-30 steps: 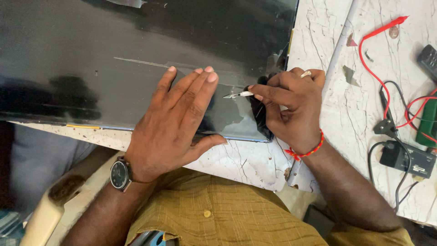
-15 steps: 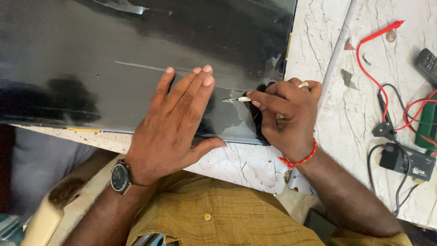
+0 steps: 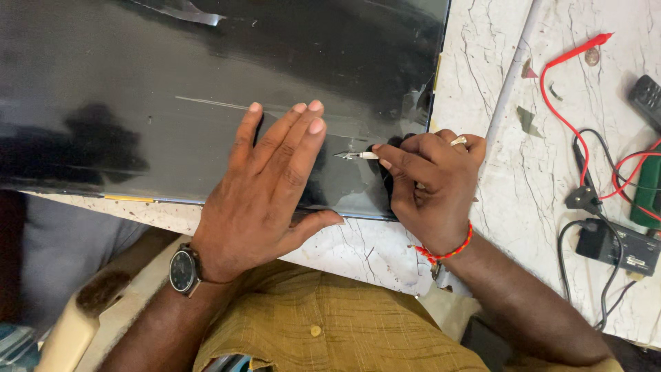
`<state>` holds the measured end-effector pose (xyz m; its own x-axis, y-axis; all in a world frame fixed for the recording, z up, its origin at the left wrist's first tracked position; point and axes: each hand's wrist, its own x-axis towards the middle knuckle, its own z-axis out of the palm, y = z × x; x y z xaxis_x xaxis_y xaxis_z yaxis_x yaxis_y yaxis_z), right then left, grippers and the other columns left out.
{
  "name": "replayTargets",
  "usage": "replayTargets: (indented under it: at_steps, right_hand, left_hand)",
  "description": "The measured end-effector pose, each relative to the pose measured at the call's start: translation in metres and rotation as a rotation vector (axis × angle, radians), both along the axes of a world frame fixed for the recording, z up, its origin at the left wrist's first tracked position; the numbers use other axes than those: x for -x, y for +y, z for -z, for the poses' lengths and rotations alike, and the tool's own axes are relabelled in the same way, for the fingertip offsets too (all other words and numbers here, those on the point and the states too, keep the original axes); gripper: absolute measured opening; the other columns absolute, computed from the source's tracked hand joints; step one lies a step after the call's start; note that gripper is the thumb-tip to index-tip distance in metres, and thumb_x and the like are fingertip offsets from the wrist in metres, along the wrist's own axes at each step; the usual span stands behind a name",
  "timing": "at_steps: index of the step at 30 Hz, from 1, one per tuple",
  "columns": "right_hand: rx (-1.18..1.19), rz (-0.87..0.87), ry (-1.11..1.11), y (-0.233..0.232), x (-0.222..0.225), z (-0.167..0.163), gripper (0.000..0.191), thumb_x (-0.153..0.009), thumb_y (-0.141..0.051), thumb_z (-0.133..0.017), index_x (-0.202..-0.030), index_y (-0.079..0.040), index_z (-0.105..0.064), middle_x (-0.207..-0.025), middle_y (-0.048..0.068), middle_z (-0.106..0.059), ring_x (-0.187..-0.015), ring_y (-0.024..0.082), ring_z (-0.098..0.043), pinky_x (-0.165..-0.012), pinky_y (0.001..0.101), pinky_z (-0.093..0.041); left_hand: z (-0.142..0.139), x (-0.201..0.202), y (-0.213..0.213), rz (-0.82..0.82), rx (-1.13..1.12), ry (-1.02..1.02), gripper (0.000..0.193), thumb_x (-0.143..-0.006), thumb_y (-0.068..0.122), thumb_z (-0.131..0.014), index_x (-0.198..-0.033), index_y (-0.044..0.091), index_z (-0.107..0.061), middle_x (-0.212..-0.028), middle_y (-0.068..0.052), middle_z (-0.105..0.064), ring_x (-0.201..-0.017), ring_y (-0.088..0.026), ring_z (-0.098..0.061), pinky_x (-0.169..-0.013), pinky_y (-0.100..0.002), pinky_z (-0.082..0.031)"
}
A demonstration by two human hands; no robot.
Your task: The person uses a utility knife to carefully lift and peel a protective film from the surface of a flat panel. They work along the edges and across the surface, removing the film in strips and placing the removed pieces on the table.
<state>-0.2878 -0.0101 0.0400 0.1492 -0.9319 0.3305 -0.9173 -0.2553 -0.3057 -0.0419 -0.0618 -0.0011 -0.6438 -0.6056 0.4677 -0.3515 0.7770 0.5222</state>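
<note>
A large glossy black panel (image 3: 172,83) lies flat on a white marble table (image 3: 496,179). My left hand (image 3: 268,193) presses flat on the panel near its front edge, fingers spread, a wristwatch on the wrist. My right hand (image 3: 430,186), with a red thread bracelet and a ring, grips a small thin tool with a white shaft and metal tip (image 3: 354,155). The tip rests on the panel surface just right of my left fingertips. A light scratch line (image 3: 206,103) runs across the panel above my left hand.
Red wires (image 3: 561,103) and black wires (image 3: 585,172) lie on the table at the right, beside a black box device (image 3: 620,248), a green object (image 3: 647,189) and a dark remote-like object (image 3: 647,96). A pale rod (image 3: 509,89) lies beside the panel's right edge.
My right hand has slid the tool tip leftward along the panel, closer to my left fingertips. My left hand has stayed pressed in place.
</note>
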Motion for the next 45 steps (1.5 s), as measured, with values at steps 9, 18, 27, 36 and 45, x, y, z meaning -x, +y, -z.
replayTargets:
  at_steps: [9, 18, 27, 36, 45]
  right_hand:
    - [0.006, 0.060, -0.016, 0.007, -0.011, -0.001, 0.032, -0.084, 0.003, -0.074, -0.106, -0.018, -0.080, -0.086, -0.004, -0.063, -0.080, 0.015, -0.051, -0.089, 0.0393, -0.027]
    - [0.015, 0.148, 0.040, 0.015, -0.025, -0.004, 0.038, -0.079, 0.006, -0.069, -0.106, -0.018, -0.079, -0.086, -0.003, -0.064, -0.078, 0.017, -0.053, -0.086, 0.0406, -0.027]
    - [-0.023, 0.169, 0.031, 0.014, -0.034, -0.017, 0.032, -0.082, 0.003, -0.072, -0.106, -0.016, -0.080, -0.081, 0.000, -0.064, -0.071, 0.019, -0.055, -0.074, 0.0388, -0.033]
    - [-0.359, -0.015, -0.210, 0.001, -0.014, -0.034, 0.032, -0.083, 0.005, -0.071, -0.113, -0.005, -0.077, -0.066, 0.006, -0.056, -0.049, 0.015, -0.048, -0.046, 0.0318, -0.035]
    - [-0.365, 0.003, -0.345, 0.011, -0.022, -0.020, 0.031, -0.086, 0.010, -0.068, -0.114, 0.000, -0.075, -0.070, 0.005, -0.062, -0.051, 0.008, -0.049, -0.045, 0.0263, -0.037]
  left_hand:
    - [-0.003, 0.000, 0.001, -0.009, -0.008, 0.003, 0.110, -0.089, 0.056, -0.076, -0.160, 0.004, -0.010, -0.164, -0.026, -0.030, -0.153, -0.040, -0.034, -0.127, -0.068, -0.018]
    - [-0.002, -0.001, 0.001, -0.008, 0.013, 0.010, 0.110, -0.092, 0.056, -0.075, -0.161, 0.003, -0.008, -0.165, -0.029, -0.028, -0.155, -0.042, -0.033, -0.127, -0.069, -0.019]
    - [-0.006, -0.004, -0.003, -0.059, 0.019, -0.025, 0.114, -0.086, 0.065, -0.072, -0.159, 0.001, -0.012, -0.161, -0.031, -0.031, -0.147, -0.046, -0.038, -0.123, -0.069, -0.021]
    - [-0.010, -0.043, -0.002, -0.273, 0.037, -0.223, 0.116, -0.081, 0.085, -0.057, -0.154, -0.003, -0.039, -0.157, -0.031, -0.041, -0.145, -0.043, -0.041, -0.122, -0.060, -0.024]
    - [0.004, -0.066, -0.003, -0.373, 0.026, -0.288, 0.114, -0.085, 0.089, -0.054, -0.147, -0.007, -0.055, -0.158, -0.028, -0.046, -0.151, -0.041, -0.033, -0.125, -0.063, -0.013]
